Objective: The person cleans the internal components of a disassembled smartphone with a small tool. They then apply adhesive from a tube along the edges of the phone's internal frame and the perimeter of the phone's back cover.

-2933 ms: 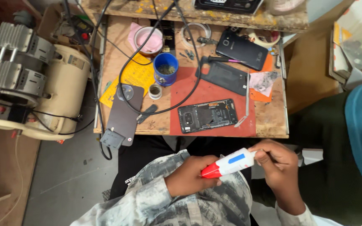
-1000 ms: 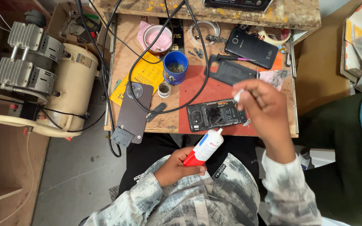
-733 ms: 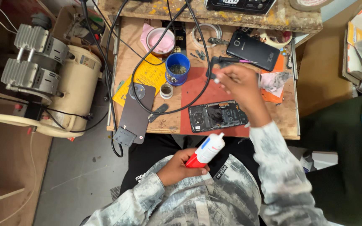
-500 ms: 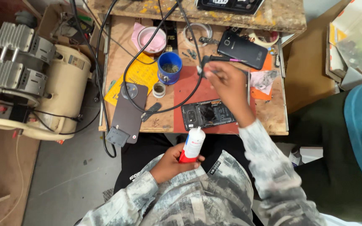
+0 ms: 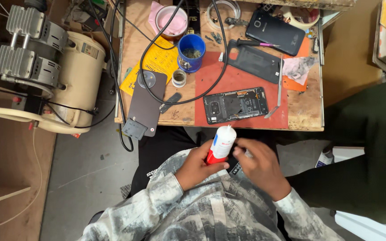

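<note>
1. Hands: two, both the person's own, held over the lap just below the front edge of the wooden table (image 5: 309,111).
2. One left hand (image 5: 196,167) has its fingers curled and pressed around the red lower end of one white glue bottle (image 5: 221,143), which stands nearly upright, tip toward the table.
3. One right hand (image 5: 259,164) sits just beside the bottle; its fingers are bent toward the bottle's side, and their tips are blurred, so I cannot tell whether they touch it or pinch anything.
4. Phones on the table: one opened phone (image 5: 236,105) lying face down on a red mat (image 5: 237,80), with its insides showing; one black back cover (image 5: 254,60) above it; one whole black phone (image 5: 275,32) at the far edge; one brown-grey back cover (image 5: 145,103) at the left, partly overhanging the table's front edge.
5. Cups: one blue cup (image 5: 191,52) and one pink cup (image 5: 171,20), near each other.
6. One yellow card (image 5: 157,64) lies under black cables (image 5: 148,35), of which I count at least two.
7. One cream-coloured air compressor (image 5: 54,67) stands on the floor to the left of the table.
</note>
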